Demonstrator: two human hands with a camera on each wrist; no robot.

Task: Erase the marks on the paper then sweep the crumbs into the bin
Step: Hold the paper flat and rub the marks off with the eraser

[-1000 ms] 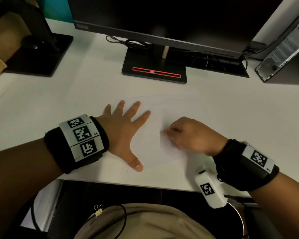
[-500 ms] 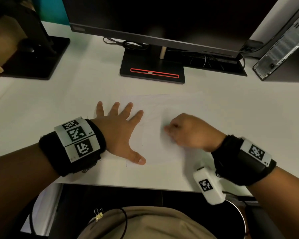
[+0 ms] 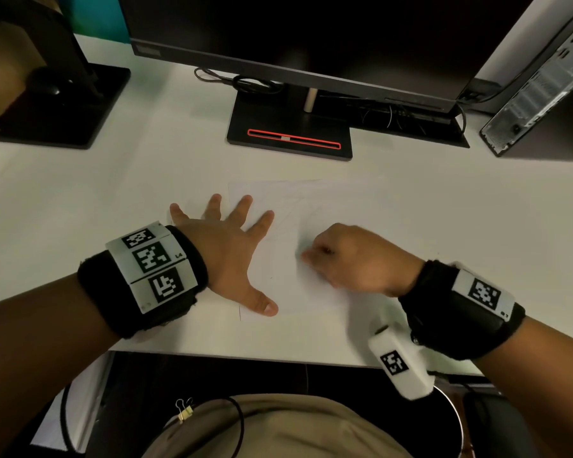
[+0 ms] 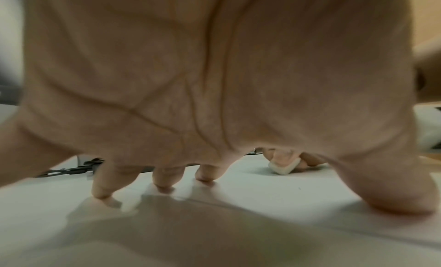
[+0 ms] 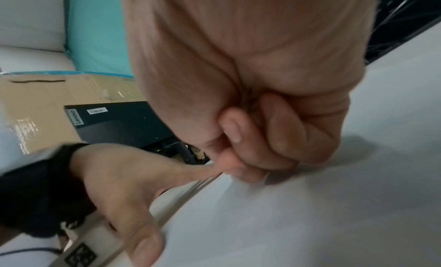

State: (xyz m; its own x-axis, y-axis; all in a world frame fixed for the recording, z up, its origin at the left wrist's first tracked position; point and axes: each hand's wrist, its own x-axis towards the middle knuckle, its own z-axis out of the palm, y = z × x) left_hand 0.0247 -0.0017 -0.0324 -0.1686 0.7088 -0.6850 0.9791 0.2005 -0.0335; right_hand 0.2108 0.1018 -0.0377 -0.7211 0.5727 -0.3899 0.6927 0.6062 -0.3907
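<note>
A white sheet of paper (image 3: 311, 206) with faint pencil lines lies on the white desk (image 3: 113, 200). My left hand (image 3: 227, 249) lies flat with spread fingers on the paper's left part, holding it down. My right hand (image 3: 351, 259) is curled and pinches a small white eraser (image 4: 282, 168) against the paper near its middle. In the head view the eraser is hidden by the fingers; the left wrist view shows it under a fingertip. The right wrist view shows the curled fingers (image 5: 269, 139) pressed to the paper (image 5: 310, 214). No crumbs or bin can be made out.
A monitor on a black stand (image 3: 290, 127) rises behind the paper, with cables (image 3: 245, 82) beside it. A computer tower (image 3: 543, 94) stands at the back right, a second black stand (image 3: 63, 104) and a cardboard box (image 5: 43, 105) at the left. The desk's front edge (image 3: 245, 357) is close to my wrists.
My right hand has shifted a little over the paper with the eraser, rubbing. The left hand stays flat on the sheet. The head view has drifted slightly.
</note>
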